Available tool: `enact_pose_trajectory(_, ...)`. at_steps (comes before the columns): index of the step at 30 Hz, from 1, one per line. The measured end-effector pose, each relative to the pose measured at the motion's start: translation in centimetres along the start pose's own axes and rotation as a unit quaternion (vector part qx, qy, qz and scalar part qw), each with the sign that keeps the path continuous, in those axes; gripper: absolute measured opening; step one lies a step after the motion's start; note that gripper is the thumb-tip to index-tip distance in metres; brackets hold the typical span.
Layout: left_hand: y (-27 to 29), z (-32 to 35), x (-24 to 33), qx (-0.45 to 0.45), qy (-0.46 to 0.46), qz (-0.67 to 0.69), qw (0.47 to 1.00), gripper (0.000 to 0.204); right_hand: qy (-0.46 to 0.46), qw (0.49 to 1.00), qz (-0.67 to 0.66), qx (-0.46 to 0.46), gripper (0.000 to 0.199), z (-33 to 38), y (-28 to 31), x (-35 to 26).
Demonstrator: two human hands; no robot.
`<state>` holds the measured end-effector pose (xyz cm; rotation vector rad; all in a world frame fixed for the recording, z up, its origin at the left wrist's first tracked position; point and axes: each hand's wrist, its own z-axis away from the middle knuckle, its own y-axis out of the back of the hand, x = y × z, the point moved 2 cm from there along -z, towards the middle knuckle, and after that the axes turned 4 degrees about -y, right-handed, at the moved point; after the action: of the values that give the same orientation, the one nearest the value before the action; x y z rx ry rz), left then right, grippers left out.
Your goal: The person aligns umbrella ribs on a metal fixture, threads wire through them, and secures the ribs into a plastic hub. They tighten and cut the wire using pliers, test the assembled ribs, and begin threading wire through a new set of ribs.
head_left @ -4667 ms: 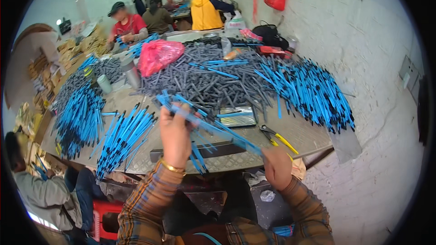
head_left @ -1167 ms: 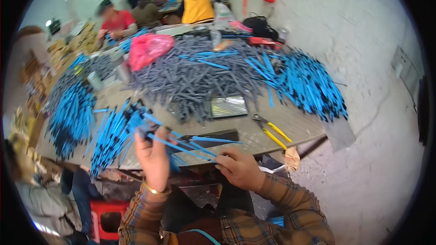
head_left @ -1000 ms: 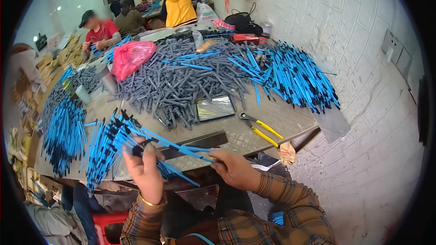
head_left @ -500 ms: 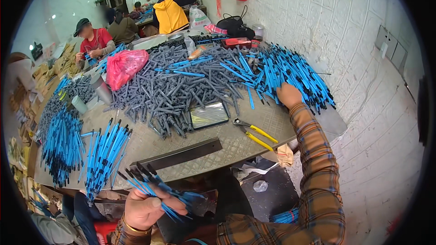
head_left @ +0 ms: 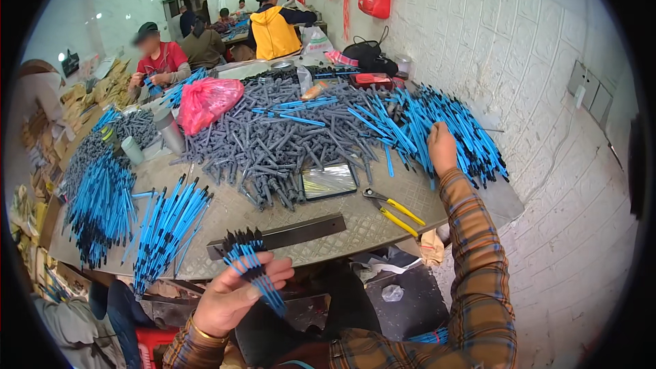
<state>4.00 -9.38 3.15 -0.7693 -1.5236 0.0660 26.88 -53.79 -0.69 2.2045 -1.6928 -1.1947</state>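
My left hand [head_left: 232, 295] is near the table's front edge, closed around a small bundle of thin blue sticks [head_left: 254, 266] with black tips and black middle parts. The bundle is tilted, its black tips pointing up. On the right, my right hand [head_left: 443, 147] reaches into a large heap of similar blue sticks [head_left: 471, 138]. Its fingers are curled together against the heap, and what is between them is hidden. Two fanned stacks of blue sticks, one nearer [head_left: 171, 232] and one farther left [head_left: 102, 208], lie at the table's left front.
A broad heap of grey plastic parts [head_left: 270, 140] covers mid-table. Before it lie a clear-topped black tray [head_left: 329, 182], yellow-handled pliers [head_left: 396, 212] and a dark metal bar [head_left: 287, 234]. A pink bag [head_left: 208, 104] and grey flask [head_left: 169, 131] stand left. Several people work beyond.
The bundle in my left hand has turned more upright, and that hand has shifted slightly right. My right hand stays at the heap with its fingers pointing more upward. The whole view has shifted slightly.
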Motion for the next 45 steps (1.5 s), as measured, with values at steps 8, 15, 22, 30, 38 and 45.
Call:
enact_pose_trajectory(8, -0.1, -1.2, -0.5, 0.003, -0.019, 0.021, 1.0, 0.047, 0.021, 0.999, -0.036, 0.023, 0.018, -3.3, -0.6, -4.1)
enact_pose_trajectory(15, 0.4, -1.4, -1.1, 0.026, -0.024, 0.019, 0.999, 0.044, 0.07, 0.997, 0.006, -0.009, 0.016, -4.0, -1.0, -5.9)
enact_pose_trajectory(22, 0.7, -2.2, -1.2, 0.066, -0.064, 0.027, 0.995, 0.033, 0.044, 0.978, -0.11, -0.174, 0.011, 2.7, -3.5, -3.6)
enact_pose_trajectory(30, 1.8, -2.6, -2.4, 0.143, -0.032, 0.043, 0.988, 0.024, -0.057, 0.956, -0.181, -0.222, 0.015, 8.0, -3.1, -3.4)
enact_pose_trajectory(38, 2.0, -1.7, -2.1, 0.205, -0.057, 0.029, 0.977, 0.025, 0.034, 0.981, 0.191, 0.007, 0.024, 8.1, 5.2, 2.2)
enact_pose_trajectory(45, 1.7, -3.5, -3.2, 0.165, -0.065, 0.044, 0.983, 0.029, -0.053, 0.983, 0.171, -0.043, 0.019, 8.9, 4.8, 2.6)
